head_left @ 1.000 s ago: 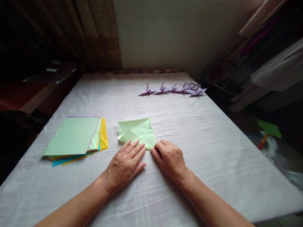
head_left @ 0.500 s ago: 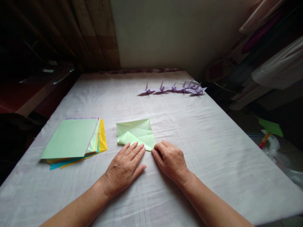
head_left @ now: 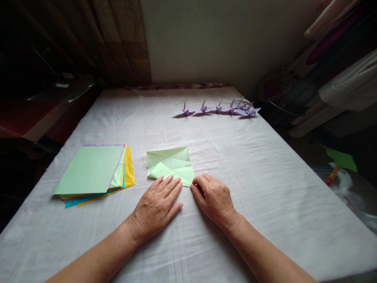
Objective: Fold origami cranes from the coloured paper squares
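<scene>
A light green sheet of origami paper (head_left: 173, 159) lies creased on the cloth, with a flap folded up along its near edge. My left hand (head_left: 157, 202) rests flat over that folded edge, palm down with fingers stretched out. At the sheet's near right corner, my right hand (head_left: 213, 196) pinches the paper between thumb and bent fingers. The fingertips of the left hand cover part of the fold.
To the left lies a stack of coloured paper (head_left: 91, 169), pale green on top. Several purple paper cranes (head_left: 218, 109) stand in a row at the far right of the white tablecloth (head_left: 253, 157). Clothes (head_left: 347, 82) hang beyond the right edge.
The view has shifted slightly, so everything sits a little differently in the picture. Both hands keep their places on the green paper, and its fold looks the same.
</scene>
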The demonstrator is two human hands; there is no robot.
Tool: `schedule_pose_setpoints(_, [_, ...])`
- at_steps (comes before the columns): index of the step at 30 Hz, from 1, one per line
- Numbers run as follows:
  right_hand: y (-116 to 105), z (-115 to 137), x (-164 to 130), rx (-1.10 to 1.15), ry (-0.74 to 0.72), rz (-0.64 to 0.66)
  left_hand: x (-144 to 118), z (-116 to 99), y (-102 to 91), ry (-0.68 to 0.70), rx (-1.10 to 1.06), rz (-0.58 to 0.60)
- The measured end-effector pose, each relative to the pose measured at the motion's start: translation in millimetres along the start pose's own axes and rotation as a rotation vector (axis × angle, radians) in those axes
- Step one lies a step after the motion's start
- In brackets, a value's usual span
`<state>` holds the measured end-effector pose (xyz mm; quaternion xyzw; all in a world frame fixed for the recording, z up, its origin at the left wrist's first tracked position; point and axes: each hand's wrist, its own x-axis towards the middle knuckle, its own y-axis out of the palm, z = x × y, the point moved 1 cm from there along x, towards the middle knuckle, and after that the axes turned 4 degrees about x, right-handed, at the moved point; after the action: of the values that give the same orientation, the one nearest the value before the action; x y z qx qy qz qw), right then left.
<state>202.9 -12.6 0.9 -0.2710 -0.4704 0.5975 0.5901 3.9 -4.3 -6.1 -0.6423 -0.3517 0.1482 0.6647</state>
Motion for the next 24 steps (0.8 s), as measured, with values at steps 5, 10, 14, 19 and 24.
schedule_pose_setpoints(5, [1.1,1.7,2.2,-0.017,0.034,0.024,1.4,-0.5,-1.9,-0.002,-0.012,0.003])
schedule_pose_setpoints(10, [3.3,4.3,6.6,-0.045,0.091,0.061,1.5,-0.3,-2.1,0.0,-0.007,-0.008])
schedule_pose_setpoints(14, [3.1,6.1,8.4,-0.059,0.102,0.059,1.6,-0.1,-1.8,0.006,0.002,-0.015])
schedule_pose_setpoints(19, [3.8,7.0,9.9,-0.071,0.124,0.069,1.2,0.1,-0.9,0.007,0.001,-0.022])
schedule_pose_setpoints(24, [1.6,5.4,9.4,-0.014,0.14,0.083,0.4,0.6,-0.1,-0.002,-0.007,-0.007])
